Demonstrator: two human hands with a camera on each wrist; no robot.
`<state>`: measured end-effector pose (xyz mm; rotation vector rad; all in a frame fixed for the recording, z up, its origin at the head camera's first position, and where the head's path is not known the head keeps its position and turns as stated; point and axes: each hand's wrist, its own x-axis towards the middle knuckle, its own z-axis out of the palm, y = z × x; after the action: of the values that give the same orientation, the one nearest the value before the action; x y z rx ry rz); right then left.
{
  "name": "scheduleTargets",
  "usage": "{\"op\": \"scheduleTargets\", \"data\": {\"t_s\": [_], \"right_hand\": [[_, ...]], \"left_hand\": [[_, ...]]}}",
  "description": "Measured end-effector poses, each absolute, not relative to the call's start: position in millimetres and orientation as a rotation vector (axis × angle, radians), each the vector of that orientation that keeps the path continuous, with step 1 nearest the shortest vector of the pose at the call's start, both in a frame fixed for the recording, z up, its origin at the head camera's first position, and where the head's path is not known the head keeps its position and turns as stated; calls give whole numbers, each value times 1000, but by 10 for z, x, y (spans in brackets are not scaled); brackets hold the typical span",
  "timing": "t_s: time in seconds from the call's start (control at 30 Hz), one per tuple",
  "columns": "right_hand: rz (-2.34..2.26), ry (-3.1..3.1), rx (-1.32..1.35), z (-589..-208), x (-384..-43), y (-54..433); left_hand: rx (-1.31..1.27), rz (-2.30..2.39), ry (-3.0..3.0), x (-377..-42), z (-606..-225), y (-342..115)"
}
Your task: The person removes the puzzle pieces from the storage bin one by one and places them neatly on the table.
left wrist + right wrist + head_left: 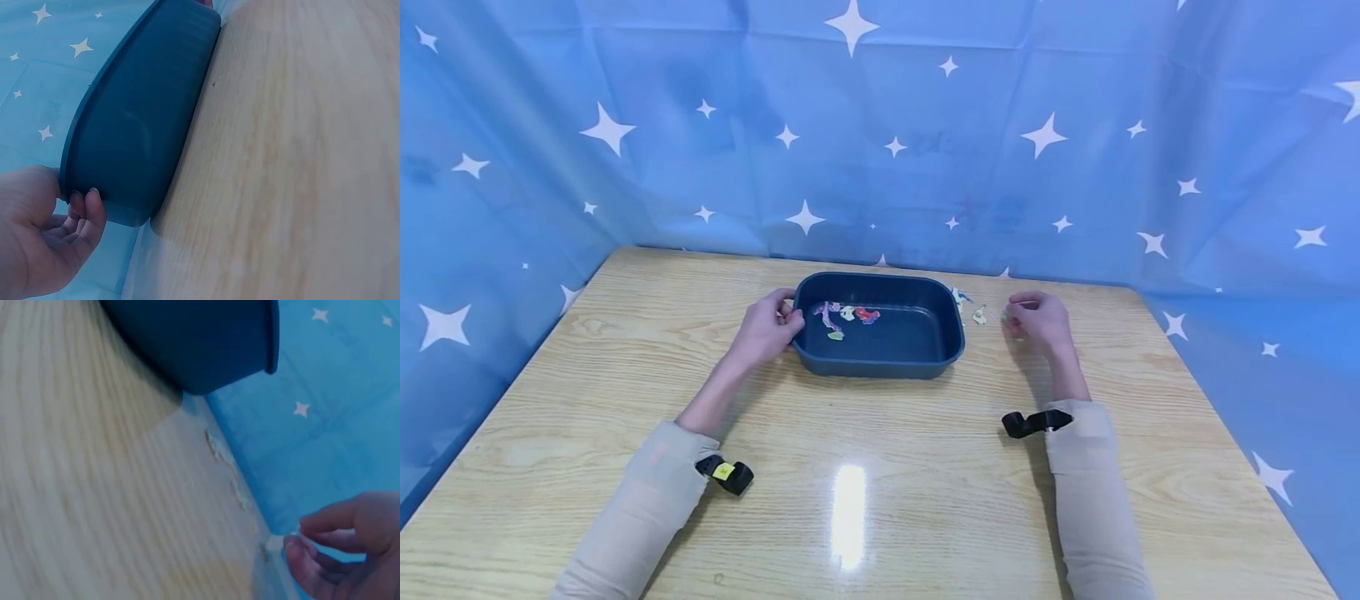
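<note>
Left hand (766,328) gripping the dark-blue oblong plastic tub (876,367) at nine o'clock, right hand (1042,322) pinches a pale flat piece (275,542), seemingly mid-pickup, needing lifting.

Upright blue bin (868,368), seemingly paper cutouts (867,316) inside, pale ones (980,315) beside

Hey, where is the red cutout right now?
In the head view, the red cutout lies inside the dark blue tray, slightly left of its middle, just right of a small white cutout.
</note>
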<state>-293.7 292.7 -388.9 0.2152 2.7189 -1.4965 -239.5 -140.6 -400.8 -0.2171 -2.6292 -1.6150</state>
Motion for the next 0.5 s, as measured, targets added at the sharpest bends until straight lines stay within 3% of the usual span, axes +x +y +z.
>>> {"op": "scheduleTargets", "data": {"t_s": [0.5], "right_hand": [[-1573,2779,-105,-3661,-2866,2508]], "left_hand": [[-221,-1591,-2641,-2380,-3996,-1398]]}}
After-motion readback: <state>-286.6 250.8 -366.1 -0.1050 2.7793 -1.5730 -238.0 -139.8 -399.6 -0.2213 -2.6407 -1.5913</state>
